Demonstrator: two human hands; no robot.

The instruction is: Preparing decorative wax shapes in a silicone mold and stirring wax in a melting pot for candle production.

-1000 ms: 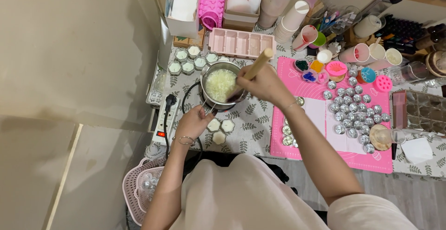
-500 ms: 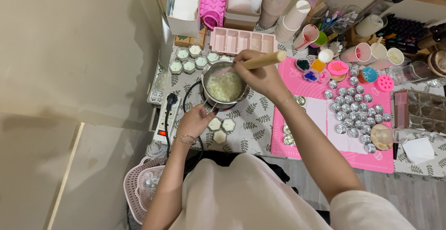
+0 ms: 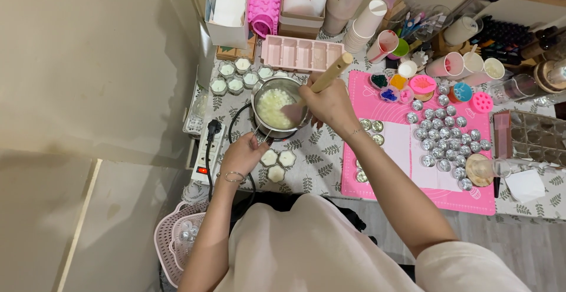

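Pale wax flakes [image 3: 272,107] sit in the small metal pot [image 3: 278,107], far left on the worktop [image 3: 312,162]. Right hand [image 3: 328,101] closed round a wooden stirrer [image 3: 328,75]; left hand [image 3: 243,154] grips the pot's handle. Stir slowly, pot steadied, to avoid splashing.

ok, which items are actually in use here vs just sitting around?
In use: right hand gripping wooden stick, stirring pale chunks in metal pot; left hand at pot's handle.

Idle: pink mat, foil cups, pink mould tray, paper cups, power strip.
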